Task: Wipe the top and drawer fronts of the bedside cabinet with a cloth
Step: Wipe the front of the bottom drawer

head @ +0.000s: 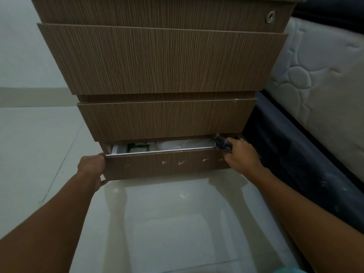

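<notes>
The wood-grain bedside cabinet fills the upper middle of the head view, with several stepped drawer fronts. Its bottom drawer is pulled out a little, showing white and green items inside. My left hand grips the left end of that drawer front. My right hand is at the drawer's top right corner, closed on a dark cloth that presses against the rim. White scuff marks dot the bottom drawer front.
A quilted white mattress on a dark bed base stands close to the cabinet's right side. Glossy pale floor tiles lie below. A white wall is on the left. A round metal lock sits on the top drawer.
</notes>
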Demonstrator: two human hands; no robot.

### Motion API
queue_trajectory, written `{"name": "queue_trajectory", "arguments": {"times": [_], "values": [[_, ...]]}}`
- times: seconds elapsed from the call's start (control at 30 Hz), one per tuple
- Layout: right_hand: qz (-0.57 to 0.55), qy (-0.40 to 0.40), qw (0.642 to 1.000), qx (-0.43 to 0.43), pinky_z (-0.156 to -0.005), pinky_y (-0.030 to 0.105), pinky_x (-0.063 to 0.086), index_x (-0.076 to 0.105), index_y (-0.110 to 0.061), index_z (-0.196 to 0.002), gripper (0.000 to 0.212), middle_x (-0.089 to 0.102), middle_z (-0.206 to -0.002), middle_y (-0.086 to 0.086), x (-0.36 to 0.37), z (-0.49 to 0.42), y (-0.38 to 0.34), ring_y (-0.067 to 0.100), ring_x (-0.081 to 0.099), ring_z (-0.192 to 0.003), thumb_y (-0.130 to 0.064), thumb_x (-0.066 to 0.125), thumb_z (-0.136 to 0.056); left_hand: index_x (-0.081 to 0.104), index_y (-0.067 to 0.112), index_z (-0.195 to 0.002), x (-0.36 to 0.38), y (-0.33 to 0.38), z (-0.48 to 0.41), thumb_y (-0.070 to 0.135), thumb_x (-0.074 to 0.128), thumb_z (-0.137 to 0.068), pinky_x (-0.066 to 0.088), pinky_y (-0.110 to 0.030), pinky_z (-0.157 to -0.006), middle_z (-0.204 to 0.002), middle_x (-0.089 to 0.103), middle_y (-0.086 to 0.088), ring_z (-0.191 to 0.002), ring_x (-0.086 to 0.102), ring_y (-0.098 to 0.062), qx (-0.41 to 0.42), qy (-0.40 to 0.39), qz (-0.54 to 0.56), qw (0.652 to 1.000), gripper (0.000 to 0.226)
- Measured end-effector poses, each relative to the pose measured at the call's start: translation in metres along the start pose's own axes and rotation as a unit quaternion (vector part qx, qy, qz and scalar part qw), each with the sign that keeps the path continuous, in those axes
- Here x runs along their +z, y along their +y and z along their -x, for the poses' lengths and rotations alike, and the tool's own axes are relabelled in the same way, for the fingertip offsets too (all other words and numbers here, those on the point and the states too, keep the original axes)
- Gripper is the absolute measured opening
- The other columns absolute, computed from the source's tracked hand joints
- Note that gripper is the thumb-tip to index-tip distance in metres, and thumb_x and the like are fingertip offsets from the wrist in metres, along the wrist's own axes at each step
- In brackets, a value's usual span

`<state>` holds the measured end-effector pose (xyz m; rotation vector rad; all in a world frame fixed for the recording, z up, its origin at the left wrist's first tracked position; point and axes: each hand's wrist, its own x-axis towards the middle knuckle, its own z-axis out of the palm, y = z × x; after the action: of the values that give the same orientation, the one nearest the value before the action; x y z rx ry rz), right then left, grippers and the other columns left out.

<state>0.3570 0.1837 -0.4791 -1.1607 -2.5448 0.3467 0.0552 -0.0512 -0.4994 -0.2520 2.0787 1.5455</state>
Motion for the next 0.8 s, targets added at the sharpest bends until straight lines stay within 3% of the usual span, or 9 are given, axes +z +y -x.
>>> {"name": "queue_trajectory", "arguments": {"times": [0.07, 0.13, 0.23, 0.3, 0.37, 0.47, 0.6, 0.8], "values": [[-0.030, 0.013, 0.999, 0.027, -0.068, 0.035, 0.047, 0.066, -0.016, -0.101, 0.019, 0.069, -0.085, 0.011, -0.008, -0.004, 0.001, 0.033, 0.063, -0.081, -0.012, 0.058, -0.084, 0.054, 0.009, -0.126, 0.002, 0.000, 0.000, 0.022, 0.052, -0.096, 0.049, -0.051, -0.088, -0.128, 0.057, -0.014, -0.117, 0.052, -0.038, -0.001, 0.006, 0.003, 1.000, 0.033], [-0.063, 0.065, 0.995, 0.033, -0.069, 0.040, 0.053, 0.066, -0.019, -0.103, 0.023, 0.069, -0.085, 0.007, -0.016, -0.005, 0.005, 0.029, 0.063, -0.079, -0.010, 0.060, -0.083, 0.053, 0.009, -0.127, 0.003, 0.001, 0.001, 0.023, 0.052, -0.096, 0.049, -0.051, -0.090, -0.129, 0.057, -0.015, -0.117, 0.052, -0.038, -0.003, 0.014, 0.001, 1.000, 0.033], [-0.076, 0.143, 0.987, -0.005, -0.091, 0.045, 0.051, 0.066, -0.016, -0.111, 0.031, 0.071, -0.097, 0.009, -0.022, -0.002, 0.011, 0.030, 0.064, -0.089, -0.006, 0.064, -0.082, 0.053, 0.009, -0.127, 0.005, 0.001, 0.000, 0.023, 0.052, -0.097, 0.049, -0.051, -0.092, -0.130, 0.056, -0.015, -0.118, 0.051, -0.039, -0.003, 0.018, 0.001, 1.000, 0.033], [-0.077, 0.161, 0.983, -0.041, -0.110, 0.042, 0.035, 0.066, -0.013, -0.118, 0.038, 0.072, -0.109, 0.011, -0.021, 0.002, 0.013, 0.030, 0.065, -0.103, -0.004, 0.067, -0.081, 0.054, 0.008, -0.126, 0.005, 0.001, 0.000, 0.023, 0.052, -0.097, 0.050, -0.050, -0.091, -0.129, 0.057, -0.015, -0.117, 0.052, -0.039, -0.002, 0.018, -0.001, 1.000, 0.032], [-0.064, 0.098, 0.992, -0.049, -0.115, 0.038, 0.023, 0.061, -0.015, -0.127, 0.049, 0.065, -0.126, 0.011, -0.012, 0.003, 0.018, 0.025, 0.056, -0.122, -0.007, 0.071, -0.080, 0.054, 0.008, -0.125, 0.006, 0.001, 0.002, 0.023, 0.052, -0.097, 0.050, -0.049, -0.089, -0.128, 0.058, -0.015, -0.116, 0.053, -0.039, -0.002, 0.021, -0.002, 1.000, 0.031], [-0.018, -0.020, 1.000, -0.016, -0.120, 0.045, 0.016, 0.049, -0.028, -0.139, 0.058, 0.052, -0.143, 0.001, 0.006, 0.004, 0.023, 0.015, 0.040, -0.137, -0.025, 0.065, -0.084, 0.054, 0.008, -0.125, 0.006, 0.001, 0.004, 0.024, 0.051, -0.098, 0.050, -0.049, -0.089, -0.128, 0.058, -0.014, -0.115, 0.053, -0.039, 0.001, 0.022, -0.003, 1.000, 0.032], [-0.013, -0.018, 0.999, -0.042, -0.116, 0.049, 0.023, 0.057, -0.028, -0.130, 0.049, 0.063, -0.131, 0.000, 0.006, 0.005, 0.009, 0.019, 0.053, -0.124, -0.018, 0.062, -0.082, 0.053, 0.008, -0.126, 0.004, 0.001, 0.006, 0.025, 0.051, -0.099, 0.049, -0.050, -0.089, -0.127, 0.058, -0.015, -0.117, 0.052, -0.038, 0.000, 0.017, -0.001, 1.000, 0.032], [0.013, -0.031, 0.996, -0.078, -0.116, 0.046, 0.021, 0.056, -0.023, -0.133, 0.059, 0.060, -0.133, 0.005, 0.014, 0.008, -0.020, 0.022, 0.050, -0.128, -0.009, 0.066, -0.076, 0.053, 0.006, -0.124, 0.004, 0.001, 0.009, 0.025, 0.051, -0.098, 0.048, -0.047, -0.084, -0.127, 0.057, -0.016, -0.116, 0.052, -0.038, 0.007, 0.014, -0.004, 1.000, 0.032]]}}
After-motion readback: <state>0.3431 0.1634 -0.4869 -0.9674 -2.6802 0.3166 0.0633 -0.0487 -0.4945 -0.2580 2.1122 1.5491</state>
